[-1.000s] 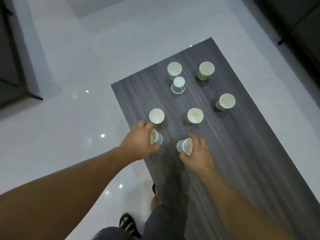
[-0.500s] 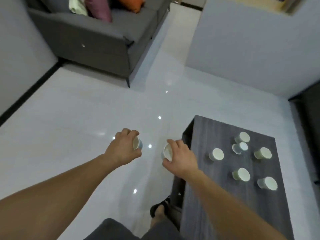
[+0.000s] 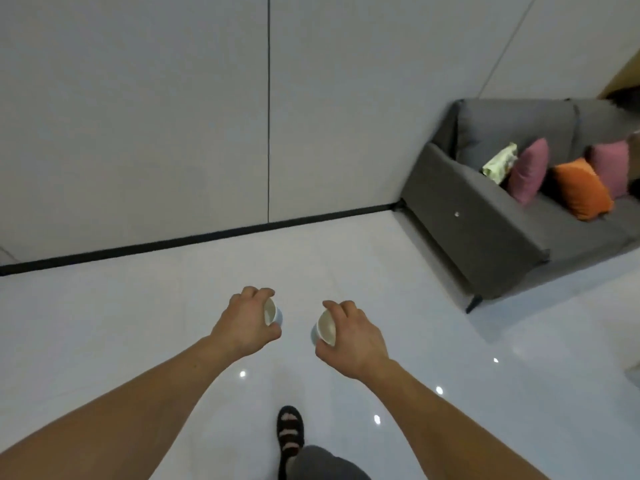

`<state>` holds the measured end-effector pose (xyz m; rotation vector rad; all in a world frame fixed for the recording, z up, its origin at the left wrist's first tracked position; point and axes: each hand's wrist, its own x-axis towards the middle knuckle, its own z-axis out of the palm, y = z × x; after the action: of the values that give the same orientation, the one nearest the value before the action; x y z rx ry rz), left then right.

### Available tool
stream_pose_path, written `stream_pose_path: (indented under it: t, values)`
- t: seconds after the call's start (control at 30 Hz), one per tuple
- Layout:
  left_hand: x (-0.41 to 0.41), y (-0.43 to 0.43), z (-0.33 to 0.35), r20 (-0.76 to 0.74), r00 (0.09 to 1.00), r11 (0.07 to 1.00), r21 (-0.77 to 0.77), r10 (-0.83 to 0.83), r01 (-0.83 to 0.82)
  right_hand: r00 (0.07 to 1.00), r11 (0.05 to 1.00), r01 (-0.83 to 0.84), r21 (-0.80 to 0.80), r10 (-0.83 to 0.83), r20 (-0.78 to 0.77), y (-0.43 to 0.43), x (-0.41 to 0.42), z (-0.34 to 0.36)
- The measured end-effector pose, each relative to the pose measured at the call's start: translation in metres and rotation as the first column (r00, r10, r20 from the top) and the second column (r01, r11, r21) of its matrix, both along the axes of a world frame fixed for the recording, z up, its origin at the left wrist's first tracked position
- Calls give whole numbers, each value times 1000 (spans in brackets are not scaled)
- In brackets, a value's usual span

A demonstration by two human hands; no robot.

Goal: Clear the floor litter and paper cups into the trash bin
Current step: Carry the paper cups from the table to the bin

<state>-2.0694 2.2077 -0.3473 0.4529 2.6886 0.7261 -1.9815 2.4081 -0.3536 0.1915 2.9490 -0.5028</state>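
Here the left hand (image 3: 244, 323) grips a cup (image 3: 272, 313), the right hand (image 3: 353, 336) a second cup (image 3: 325, 329), abreast and equally forward; no trash bin shows.

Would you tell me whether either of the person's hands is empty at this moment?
No: the left hand grips a paper cup, and the right hand grips a second cup.

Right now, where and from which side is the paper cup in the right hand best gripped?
Round the side wall of the paper cup, near the rim, from its right, as the right hand does now. The cup lies tilted, mouth towards the camera, and the stiffer rim probably resists crushing.
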Motion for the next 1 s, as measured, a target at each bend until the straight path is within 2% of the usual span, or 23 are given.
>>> stream_pose_path:
  t: [0.13,0.23,0.5,0.6,0.7,1.0]
  values:
    - [-41,-61,11,-26,975,975,24,222,-222,980,980,-201,14,201,-3,-44,-84,5]
    - [-67,-124,23,-72,907,910,25,414,-414,940,940,-341,-4,341,3,-91,-150,8]
    - [-56,-308,18,-74,606,610,28,792,-792,711,712,-702,32,702,-34,-289,-254,17]
    - [-44,-378,8,-48,506,507,15,861,-862,621,623,-781,50,782,-44,-375,-274,16]
    - [-38,-449,8,-51,452,453,6,890,-891,571,572,-819,50,820,-44,-455,-281,14]
    - [-56,-621,36,-119,383,383,-26,916,-923,499,501,-865,28,865,-47,-643,-309,18]
